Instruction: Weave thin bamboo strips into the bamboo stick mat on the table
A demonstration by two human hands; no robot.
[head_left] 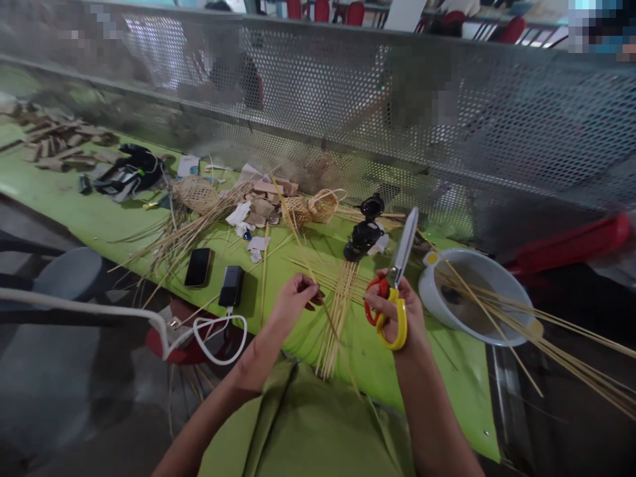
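Note:
My left hand (292, 303) pinches one long, thin bamboo strip (334, 326), which runs diagonally across the table toward my lap. In my right hand (413, 319) is a pair of scissors (406, 244) with one red and one yellow handle. Its blades are together and point up and away from me. Between my hands lies a bundle of flat strips (342, 301), with more strips crossing beneath at the far end. A black container with a raised lid (365, 238) rests on the bundle's far end.
A pale bucket (428, 291) with soaking strips stands at right, their ends jutting past the table edge. A phone (198, 267), a power bank (231, 286) with white cable, woven baskets (196, 194) and scraps (263, 202) lie leftward. A perforated metal screen (318, 79) borders the back.

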